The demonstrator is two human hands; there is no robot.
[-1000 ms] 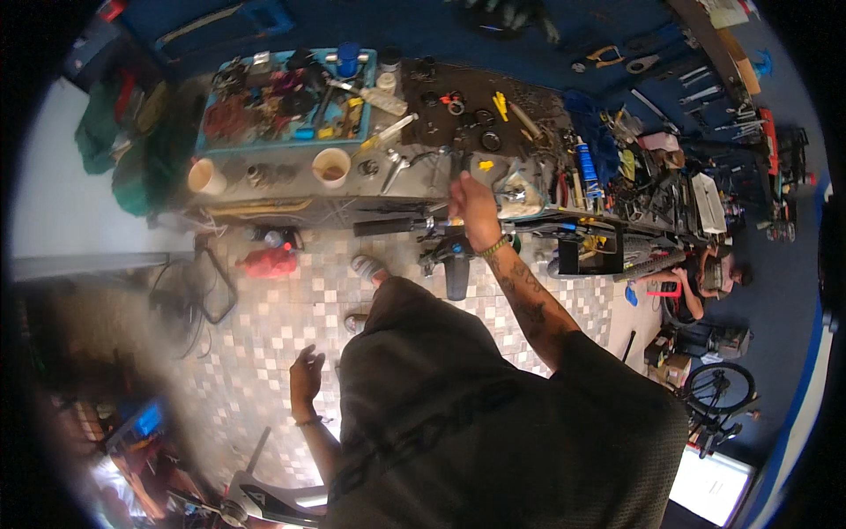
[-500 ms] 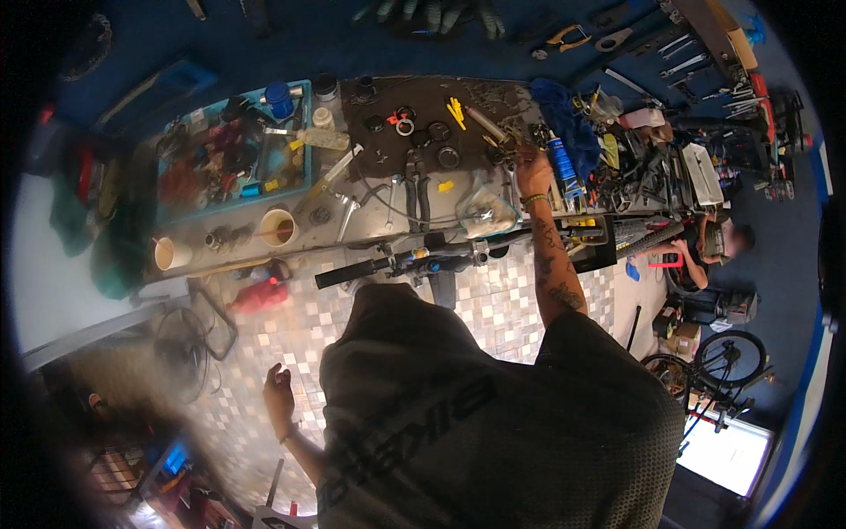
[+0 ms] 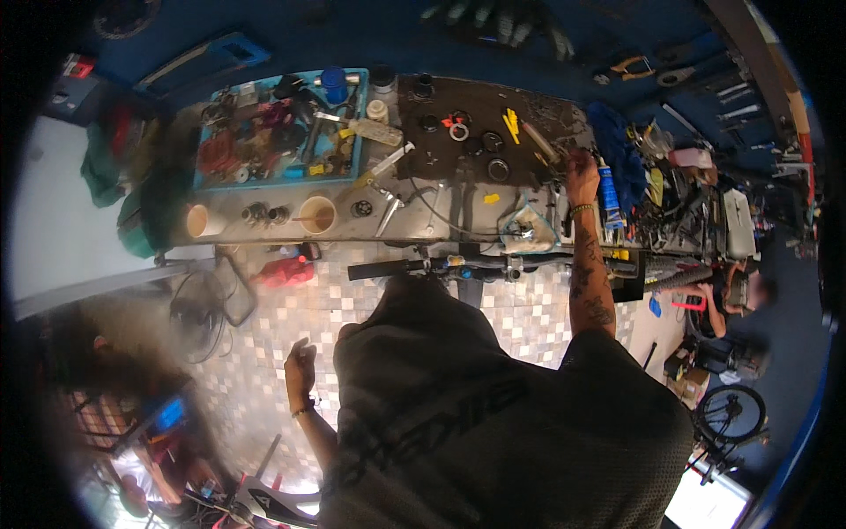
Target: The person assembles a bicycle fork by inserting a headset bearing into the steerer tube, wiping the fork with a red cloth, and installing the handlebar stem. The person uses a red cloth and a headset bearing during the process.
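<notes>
My right hand [image 3: 582, 181] reaches over the far right part of the workbench [image 3: 423, 231]. Its fingers are bent together among small tools; whatever they grip is hidden. Just right of it lies a blue tube [image 3: 610, 196], and left of it a slim syringe-like tube [image 3: 539, 141]. My left hand [image 3: 300, 370] hangs low over the tiled floor, its fingers loosely curled but apart, touching nothing. Between my body and the bench runs a bicycle handlebar [image 3: 502, 262] with a black grip [image 3: 381, 269]. A clear plastic bag [image 3: 529, 231] rests by the bench's front edge.
A blue tray [image 3: 364, 132] of mixed parts stands at the bench's left, with cups [image 3: 315, 214] before it. Heaped tools [image 3: 683, 198] crowd its right end. A fan [image 3: 196, 317] stands at left. People [image 3: 740, 291] are at the right and lower left.
The view has shifted, so the bench appears further right and slightly lower. My right hand stays at the same bench spot; my left hand still hangs. A person at lower left has come into view.
</notes>
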